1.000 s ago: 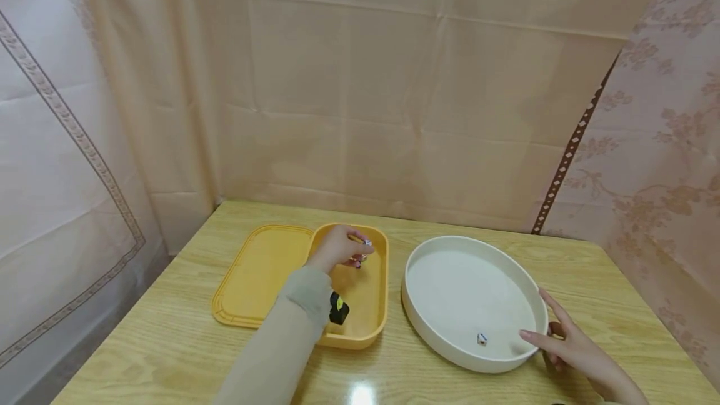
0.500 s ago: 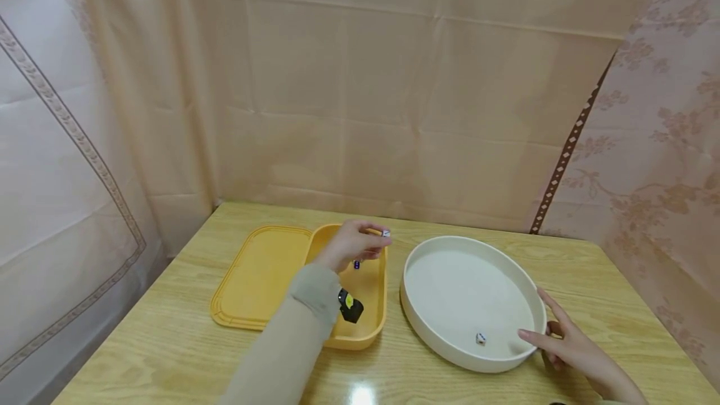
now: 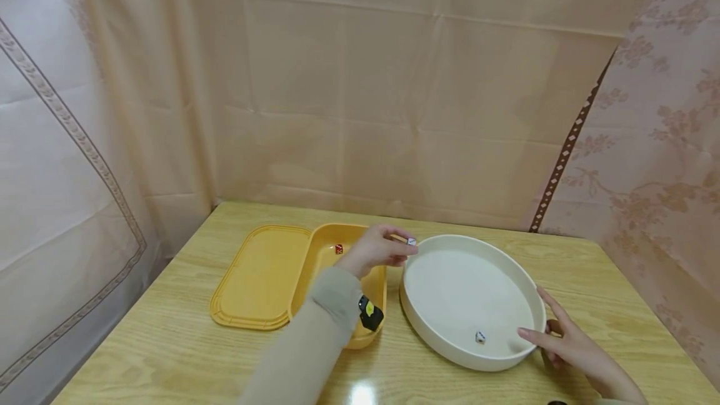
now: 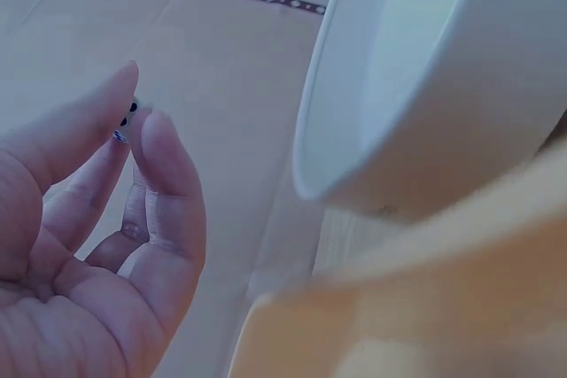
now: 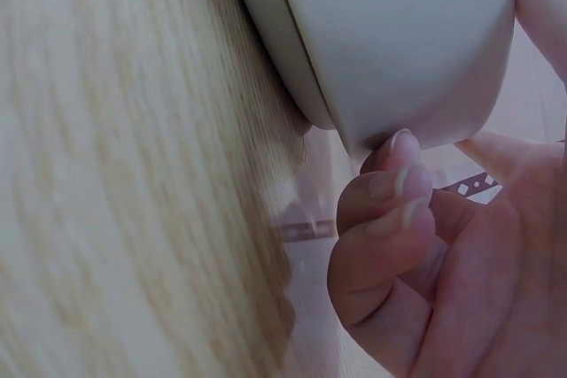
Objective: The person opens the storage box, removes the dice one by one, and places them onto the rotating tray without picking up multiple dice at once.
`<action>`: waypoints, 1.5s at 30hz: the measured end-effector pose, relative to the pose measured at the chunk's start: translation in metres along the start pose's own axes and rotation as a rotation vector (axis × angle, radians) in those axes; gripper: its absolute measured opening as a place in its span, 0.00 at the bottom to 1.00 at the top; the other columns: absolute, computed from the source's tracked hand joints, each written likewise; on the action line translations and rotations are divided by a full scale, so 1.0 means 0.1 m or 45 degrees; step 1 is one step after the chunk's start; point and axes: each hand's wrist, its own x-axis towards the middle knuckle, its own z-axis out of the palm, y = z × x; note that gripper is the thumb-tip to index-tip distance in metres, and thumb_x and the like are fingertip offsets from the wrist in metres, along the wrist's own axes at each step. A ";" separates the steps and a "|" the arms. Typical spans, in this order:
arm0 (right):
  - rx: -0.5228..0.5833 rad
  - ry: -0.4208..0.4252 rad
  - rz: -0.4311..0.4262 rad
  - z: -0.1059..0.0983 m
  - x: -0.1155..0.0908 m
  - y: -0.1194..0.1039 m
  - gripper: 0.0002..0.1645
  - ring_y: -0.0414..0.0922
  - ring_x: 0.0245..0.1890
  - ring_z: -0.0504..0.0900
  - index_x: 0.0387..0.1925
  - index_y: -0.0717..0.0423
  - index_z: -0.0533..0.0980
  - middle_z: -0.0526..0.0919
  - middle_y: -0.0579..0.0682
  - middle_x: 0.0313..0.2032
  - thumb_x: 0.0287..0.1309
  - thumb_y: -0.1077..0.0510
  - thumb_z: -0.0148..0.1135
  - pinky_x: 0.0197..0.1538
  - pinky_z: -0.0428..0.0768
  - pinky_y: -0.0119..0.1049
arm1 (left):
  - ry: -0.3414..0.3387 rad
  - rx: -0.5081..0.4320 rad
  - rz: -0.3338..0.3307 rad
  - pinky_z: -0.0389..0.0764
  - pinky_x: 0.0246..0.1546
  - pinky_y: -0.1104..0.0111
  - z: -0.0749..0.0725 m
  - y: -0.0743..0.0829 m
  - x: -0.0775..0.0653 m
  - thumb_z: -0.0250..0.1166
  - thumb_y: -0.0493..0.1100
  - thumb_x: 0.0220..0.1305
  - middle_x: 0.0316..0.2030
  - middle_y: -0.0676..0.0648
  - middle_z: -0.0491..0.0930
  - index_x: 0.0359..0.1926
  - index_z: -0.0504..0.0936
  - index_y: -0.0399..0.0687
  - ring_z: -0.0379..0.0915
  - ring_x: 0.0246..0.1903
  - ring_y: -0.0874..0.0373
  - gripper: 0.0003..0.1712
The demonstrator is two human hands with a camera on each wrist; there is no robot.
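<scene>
My left hand [image 3: 379,250] pinches a white die [image 3: 412,242] between thumb and fingertips, just past the right rim of the yellow box [image 3: 317,270] and close to the left rim of the round white tray [image 3: 458,286]. Dark pips show on this die in the left wrist view. Inside the box lies a red die [image 3: 339,249]; the forearm hides much of the box floor. Another white die [image 3: 480,337] rests in the near part of the tray. My right hand [image 3: 570,345] grips the tray's right side, thumb over the rim and the other fingers against the outer wall.
A flat yellow lid [image 3: 253,280] lies left of the box on the wooden table [image 3: 152,342]. Hanging cloth [image 3: 337,111] closes off the back and both sides. A black wrist camera [image 3: 370,314] sits under the left sleeve.
My left hand has risen from inside the yellow box and moved right over its rim with the white die. The red die has come into view. My right hand stays on the tray.
</scene>
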 end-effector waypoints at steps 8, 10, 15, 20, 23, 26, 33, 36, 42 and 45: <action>0.007 -0.012 -0.009 -0.01 0.01 0.01 0.62 0.41 0.24 0.68 0.75 0.44 0.20 0.66 0.48 0.32 0.68 0.46 0.58 0.29 0.70 0.31 | -0.050 0.008 -0.005 0.82 0.27 0.75 0.29 -0.02 0.02 0.72 0.36 0.59 0.28 0.48 0.83 0.48 0.83 0.36 0.76 0.24 0.59 0.16; 0.009 -0.011 -0.002 -0.01 0.01 0.01 0.62 0.41 0.24 0.68 0.75 0.44 0.20 0.67 0.48 0.32 0.68 0.46 0.59 0.28 0.71 0.31 | -0.053 0.044 -0.005 0.83 0.28 0.74 0.36 -0.02 0.02 0.72 0.37 0.59 0.29 0.47 0.84 0.47 0.84 0.38 0.76 0.24 0.59 0.15; 0.016 -0.016 -0.002 -0.01 0.00 0.01 0.62 0.41 0.24 0.68 0.75 0.44 0.20 0.66 0.48 0.32 0.68 0.46 0.59 0.29 0.71 0.31 | -0.055 0.116 -0.016 0.84 0.30 0.73 0.51 -0.04 0.00 0.73 0.39 0.58 0.30 0.48 0.85 0.44 0.85 0.42 0.77 0.25 0.59 0.13; 0.022 -0.013 -0.003 0.00 0.01 0.01 0.62 0.41 0.24 0.68 0.75 0.43 0.20 0.66 0.49 0.32 0.68 0.46 0.59 0.29 0.72 0.31 | -0.041 0.160 -0.013 0.83 0.28 0.73 0.63 -0.07 -0.03 0.74 0.39 0.56 0.26 0.49 0.84 0.40 0.85 0.44 0.75 0.22 0.61 0.11; 0.025 -0.009 -0.008 0.00 0.01 0.01 0.62 0.41 0.24 0.68 0.75 0.43 0.20 0.67 0.49 0.32 0.67 0.47 0.60 0.29 0.72 0.31 | -0.033 0.178 -0.023 0.83 0.28 0.73 0.70 -0.09 -0.05 0.75 0.38 0.55 0.25 0.50 0.82 0.39 0.85 0.43 0.74 0.21 0.61 0.10; 0.027 -0.007 -0.017 0.01 0.01 0.01 0.62 0.40 0.23 0.68 0.76 0.44 0.20 0.67 0.49 0.32 0.67 0.47 0.60 0.29 0.72 0.31 | -0.032 0.183 -0.044 0.82 0.27 0.73 0.77 -0.13 -0.06 0.75 0.37 0.55 0.23 0.50 0.81 0.37 0.85 0.43 0.73 0.21 0.61 0.09; 0.026 -0.006 -0.032 0.01 0.02 0.02 0.62 0.40 0.23 0.68 0.76 0.44 0.21 0.66 0.48 0.31 0.68 0.48 0.60 0.29 0.71 0.31 | -0.058 0.233 -0.042 0.79 0.24 0.75 0.85 -0.22 -0.08 0.76 0.36 0.54 0.20 0.52 0.80 0.35 0.84 0.42 0.72 0.19 0.63 0.09; 0.019 -0.008 -0.032 0.01 0.02 0.02 0.62 0.40 0.23 0.68 0.76 0.44 0.21 0.66 0.48 0.32 0.68 0.48 0.59 0.29 0.71 0.31 | -0.087 0.269 -0.022 0.77 0.23 0.76 0.85 -0.24 -0.09 0.76 0.36 0.53 0.19 0.52 0.79 0.34 0.85 0.42 0.71 0.18 0.63 0.08; 0.019 -0.010 -0.036 0.01 0.02 0.02 0.62 0.40 0.23 0.68 0.76 0.44 0.20 0.66 0.48 0.31 0.68 0.48 0.59 0.29 0.71 0.31 | -0.113 0.338 0.015 0.72 0.21 0.77 0.87 -0.27 -0.10 0.76 0.37 0.53 0.18 0.53 0.79 0.33 0.85 0.44 0.68 0.17 0.63 0.08; 0.022 -0.007 -0.047 0.02 0.02 0.02 0.62 0.40 0.23 0.68 0.76 0.44 0.21 0.66 0.48 0.31 0.68 0.48 0.59 0.28 0.71 0.31 | -0.108 0.401 0.022 0.68 0.22 0.77 0.88 -0.27 -0.11 0.77 0.38 0.52 0.16 0.54 0.76 0.31 0.85 0.46 0.66 0.17 0.63 0.08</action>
